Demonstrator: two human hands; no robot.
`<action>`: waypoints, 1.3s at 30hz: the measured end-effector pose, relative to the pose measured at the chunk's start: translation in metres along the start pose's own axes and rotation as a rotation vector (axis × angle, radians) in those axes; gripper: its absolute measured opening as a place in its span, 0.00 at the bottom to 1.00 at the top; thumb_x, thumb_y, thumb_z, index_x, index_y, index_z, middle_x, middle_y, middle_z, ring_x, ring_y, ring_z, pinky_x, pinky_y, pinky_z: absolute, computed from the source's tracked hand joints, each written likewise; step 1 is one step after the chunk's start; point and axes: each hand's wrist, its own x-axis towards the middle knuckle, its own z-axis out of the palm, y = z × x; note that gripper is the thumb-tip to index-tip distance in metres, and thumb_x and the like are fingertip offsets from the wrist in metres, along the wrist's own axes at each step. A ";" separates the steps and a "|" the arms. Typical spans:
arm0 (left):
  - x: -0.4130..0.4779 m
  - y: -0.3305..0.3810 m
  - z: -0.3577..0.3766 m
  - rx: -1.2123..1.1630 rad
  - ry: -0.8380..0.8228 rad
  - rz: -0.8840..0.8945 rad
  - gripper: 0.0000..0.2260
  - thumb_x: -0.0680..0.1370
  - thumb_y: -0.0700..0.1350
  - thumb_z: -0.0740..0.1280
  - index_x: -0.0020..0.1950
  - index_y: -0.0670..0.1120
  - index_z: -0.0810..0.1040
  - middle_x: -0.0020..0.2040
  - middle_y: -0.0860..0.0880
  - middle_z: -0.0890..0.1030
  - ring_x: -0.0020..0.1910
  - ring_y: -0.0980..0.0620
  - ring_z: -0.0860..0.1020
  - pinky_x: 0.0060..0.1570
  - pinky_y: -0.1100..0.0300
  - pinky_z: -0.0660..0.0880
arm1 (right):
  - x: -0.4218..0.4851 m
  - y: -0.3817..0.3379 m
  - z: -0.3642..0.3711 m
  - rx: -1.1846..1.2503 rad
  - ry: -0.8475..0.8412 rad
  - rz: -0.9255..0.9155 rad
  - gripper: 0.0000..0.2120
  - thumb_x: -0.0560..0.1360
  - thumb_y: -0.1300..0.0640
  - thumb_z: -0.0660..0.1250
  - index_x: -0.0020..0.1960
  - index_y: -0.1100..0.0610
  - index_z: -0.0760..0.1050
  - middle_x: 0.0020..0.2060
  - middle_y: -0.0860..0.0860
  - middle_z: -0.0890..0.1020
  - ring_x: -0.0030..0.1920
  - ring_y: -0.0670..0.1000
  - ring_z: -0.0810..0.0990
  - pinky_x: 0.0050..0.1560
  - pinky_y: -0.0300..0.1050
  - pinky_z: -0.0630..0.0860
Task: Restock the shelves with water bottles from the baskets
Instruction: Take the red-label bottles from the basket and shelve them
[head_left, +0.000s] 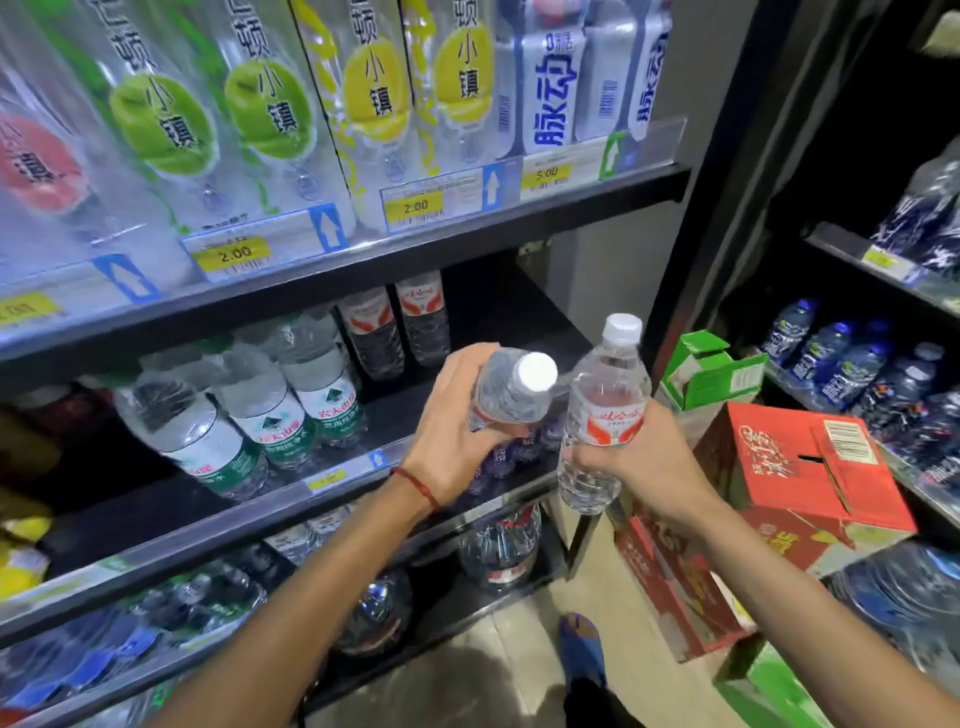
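While neither btl is set down yet, the step is carry-to-shelf: left hand (452, 431) wraps a tilted bottle (511, 395), cap toward the camera, over the middle shelf (387, 415) front edge nr its right end; right hand (639, 457) grips an upright bottle (605, 410) round its lower half, just off that end. Next, prob: stand both in the bare right corner, in front of the red-label pair (423, 322) at the back.

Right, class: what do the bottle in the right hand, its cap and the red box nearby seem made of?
The bottle looks like clear, glossy plastic: things behind show through. Its cap seems opaque white plastic, fairly matt. The red box is probably printed cardboard, given folded flaps.
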 end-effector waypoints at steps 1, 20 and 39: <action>0.007 -0.004 0.002 0.015 0.019 0.050 0.31 0.69 0.46 0.80 0.65 0.65 0.70 0.64 0.58 0.73 0.66 0.57 0.72 0.65 0.63 0.70 | 0.003 0.000 -0.002 0.012 0.007 -0.003 0.27 0.58 0.53 0.85 0.55 0.53 0.81 0.47 0.49 0.88 0.49 0.51 0.88 0.58 0.60 0.83; 0.111 -0.092 0.048 0.110 0.383 -0.035 0.12 0.68 0.40 0.82 0.44 0.53 0.84 0.42 0.54 0.84 0.43 0.65 0.78 0.50 0.58 0.78 | 0.055 0.036 -0.006 0.042 0.104 -0.126 0.26 0.62 0.59 0.87 0.56 0.52 0.81 0.46 0.44 0.88 0.47 0.43 0.87 0.51 0.39 0.80; 0.157 -0.112 0.058 0.040 0.693 -0.166 0.24 0.73 0.43 0.79 0.66 0.40 0.78 0.57 0.51 0.82 0.55 0.51 0.81 0.52 0.74 0.72 | 0.061 0.053 0.009 0.041 0.042 -0.110 0.28 0.63 0.60 0.86 0.59 0.53 0.80 0.48 0.49 0.88 0.50 0.48 0.87 0.59 0.56 0.83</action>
